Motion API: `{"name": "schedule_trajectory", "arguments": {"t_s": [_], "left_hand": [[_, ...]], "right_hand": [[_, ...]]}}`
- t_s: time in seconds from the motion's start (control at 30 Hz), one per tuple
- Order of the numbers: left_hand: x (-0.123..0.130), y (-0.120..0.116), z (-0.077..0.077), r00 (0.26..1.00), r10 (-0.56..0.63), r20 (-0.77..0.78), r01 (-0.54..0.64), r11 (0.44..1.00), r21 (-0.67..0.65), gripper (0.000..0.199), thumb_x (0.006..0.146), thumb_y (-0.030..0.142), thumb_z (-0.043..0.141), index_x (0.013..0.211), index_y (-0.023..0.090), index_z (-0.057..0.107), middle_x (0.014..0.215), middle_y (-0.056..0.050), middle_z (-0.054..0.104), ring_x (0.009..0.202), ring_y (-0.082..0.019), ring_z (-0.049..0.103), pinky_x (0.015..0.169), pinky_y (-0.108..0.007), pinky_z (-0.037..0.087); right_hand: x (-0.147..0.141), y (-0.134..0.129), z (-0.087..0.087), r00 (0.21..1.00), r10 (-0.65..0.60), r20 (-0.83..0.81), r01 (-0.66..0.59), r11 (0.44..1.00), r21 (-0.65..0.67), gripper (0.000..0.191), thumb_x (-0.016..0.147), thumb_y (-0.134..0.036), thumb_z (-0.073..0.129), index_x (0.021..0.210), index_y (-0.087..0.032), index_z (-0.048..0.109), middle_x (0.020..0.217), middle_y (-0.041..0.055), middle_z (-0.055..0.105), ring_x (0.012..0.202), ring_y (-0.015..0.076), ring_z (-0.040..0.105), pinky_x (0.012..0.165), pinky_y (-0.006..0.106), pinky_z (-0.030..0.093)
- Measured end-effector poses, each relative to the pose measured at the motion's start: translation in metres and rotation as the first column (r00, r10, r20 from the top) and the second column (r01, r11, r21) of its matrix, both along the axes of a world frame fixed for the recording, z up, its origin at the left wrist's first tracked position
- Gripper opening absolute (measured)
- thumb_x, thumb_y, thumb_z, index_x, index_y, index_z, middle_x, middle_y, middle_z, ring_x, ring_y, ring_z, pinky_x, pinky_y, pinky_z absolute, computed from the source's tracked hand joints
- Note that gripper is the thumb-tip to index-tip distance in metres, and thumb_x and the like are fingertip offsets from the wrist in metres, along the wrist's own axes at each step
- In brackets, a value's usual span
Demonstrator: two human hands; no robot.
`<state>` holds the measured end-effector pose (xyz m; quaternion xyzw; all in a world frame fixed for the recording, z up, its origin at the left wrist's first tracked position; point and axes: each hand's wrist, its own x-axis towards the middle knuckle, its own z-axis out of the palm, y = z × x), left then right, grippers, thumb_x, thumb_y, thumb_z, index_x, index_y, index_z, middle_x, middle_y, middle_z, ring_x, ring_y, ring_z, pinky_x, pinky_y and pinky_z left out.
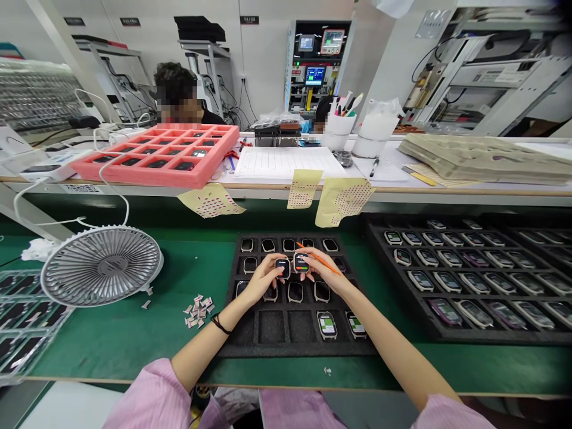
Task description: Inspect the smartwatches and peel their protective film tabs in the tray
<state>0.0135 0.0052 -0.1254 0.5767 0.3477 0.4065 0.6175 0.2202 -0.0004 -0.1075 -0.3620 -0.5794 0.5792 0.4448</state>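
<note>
Black foam tray, rounded glassy watch gripped by left fingers, second watch by right fingers

A round fan stands at the left of the green counter. On the shelf above, a white pen cup sits between lined sheets and beige molded trays; dotted yellow papers hang from the shelf's edge. A co-worker's head shows beyond.

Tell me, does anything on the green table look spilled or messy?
Maybe the small pieces, heaped on the green table left of the black tray, whose watches sit in separate slots. One stray scrap lies alone near the table's front edge. I can't tell whether anything spilled.
</note>
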Motion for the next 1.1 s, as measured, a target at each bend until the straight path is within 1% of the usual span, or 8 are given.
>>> {"name": "schedule_trajectory", "arguments": {"t_s": [0.17, 0.27, 0.4, 0.53, 0.67, 0.77, 0.97, 1.1], "left_hand": [[0.002, 0.000, -0.005, 0.999, -0.024, 0.044, 0.023, 0.999, 0.023, 0.050, 0.079, 0.038, 0.064, 0.122, 0.021, 0.044, 0.110, -0.008, 0.056, 0.077, -0.015, 0.059, 0.048, -0.019, 0.044], [0.003, 0.000, -0.005, 0.999, -0.031, 0.039, 0.029, 0.999, 0.038, 0.051, 0.079, 0.039, 0.063, 0.123, 0.022, 0.043, 0.112, -0.009, 0.055, 0.079, -0.015, 0.059, 0.049, -0.019, 0.044], [0.002, 0.000, -0.003, 0.999, -0.007, 0.031, 0.006, 0.999, 0.033, 0.051, 0.078, 0.040, 0.065, 0.122, 0.021, 0.044, 0.106, -0.008, 0.056, 0.077, -0.015, 0.059, 0.047, -0.018, 0.042], [0.001, -0.001, 0.000, 0.999, 0.040, -0.007, -0.039, 0.998, 0.040, 0.050, 0.078, 0.043, 0.066, 0.118, 0.020, 0.047, 0.103, -0.007, 0.057, 0.072, -0.013, 0.058, 0.045, -0.018, 0.039], [0.001, -0.001, 0.001, 0.996, 0.084, -0.031, -0.082, 0.994, 0.065, 0.045, 0.077, 0.047, 0.066, 0.108, 0.018, 0.051, 0.090, -0.004, 0.057, 0.062, -0.009, 0.052, 0.045, -0.018, 0.038], [0.001, -0.001, 0.003, 0.996, 0.088, -0.036, -0.085, 0.994, 0.061, 0.041, 0.079, 0.049, 0.063, 0.103, 0.018, 0.053, 0.083, -0.002, 0.056, 0.055, -0.007, 0.048, 0.044, -0.018, 0.037], [0.000, -0.001, 0.006, 0.998, 0.056, -0.015, -0.056, 0.998, 0.007, 0.040, 0.082, 0.049, 0.057, 0.107, 0.018, 0.053, 0.085, -0.002, 0.056, 0.061, -0.011, 0.056, 0.044, -0.019, 0.039], [0.000, 0.000, 0.005, 0.999, 0.046, -0.014, -0.046, 0.999, 0.019, 0.042, 0.081, 0.048, 0.059, 0.108, 0.017, 0.052, 0.084, -0.002, 0.056, 0.062, -0.012, 0.057, 0.044, -0.019, 0.039]], "right_hand": [[0.000, 0.000, 0.000, 1.000, -0.003, -0.011, 0.003, 1.000, 0.004, 0.031, 0.089, -0.039, 0.056, 0.112, -0.019, 0.059, 0.079, 0.0028, 0.062, 0.061, 0.0163, 0.066, 0.045, 0.024, 0.042], [0.000, 0.001, -0.001, 1.000, -0.007, -0.018, 0.007, 1.000, 0.003, 0.031, 0.089, -0.040, 0.056, 0.112, -0.019, 0.059, 0.079, 0.0024, 0.062, 0.060, 0.0161, 0.066, 0.045, 0.024, 0.042], [0.000, 0.001, -0.002, 1.000, -0.012, -0.020, 0.012, 1.000, -0.002, 0.031, 0.089, -0.039, 0.056, 0.111, -0.019, 0.059, 0.078, 0.0024, 0.062, 0.060, 0.0166, 0.065, 0.045, 0.024, 0.041], [0.000, 0.001, -0.002, 1.000, -0.006, -0.027, 0.006, 1.000, 0.000, 0.030, 0.089, -0.038, 0.055, 0.112, -0.019, 0.059, 0.079, 0.0030, 0.063, 0.060, 0.0161, 0.065, 0.046, 0.024, 0.041], [0.000, 0.001, -0.002, 1.000, -0.003, -0.023, 0.003, 1.000, 0.002, 0.030, 0.090, -0.037, 0.055, 0.112, -0.018, 0.059, 0.081, 0.0038, 0.063, 0.060, 0.0157, 0.065, 0.046, 0.024, 0.041], [0.000, 0.001, -0.002, 1.000, 0.002, -0.025, -0.002, 1.000, 0.005, 0.029, 0.089, -0.038, 0.056, 0.111, -0.018, 0.059, 0.081, 0.0038, 0.063, 0.060, 0.0159, 0.065, 0.046, 0.024, 0.041], [0.001, 0.001, -0.003, 1.000, 0.000, -0.027, 0.000, 1.000, 0.002, 0.029, 0.090, -0.037, 0.056, 0.111, -0.018, 0.060, 0.078, 0.0026, 0.061, 0.060, 0.0157, 0.066, 0.046, 0.023, 0.041], [0.001, 0.002, -0.005, 1.000, 0.007, -0.018, -0.007, 1.000, 0.007, 0.030, 0.090, -0.037, 0.055, 0.113, -0.018, 0.059, 0.078, 0.0030, 0.062, 0.060, 0.0162, 0.065, 0.047, 0.024, 0.042]]}}
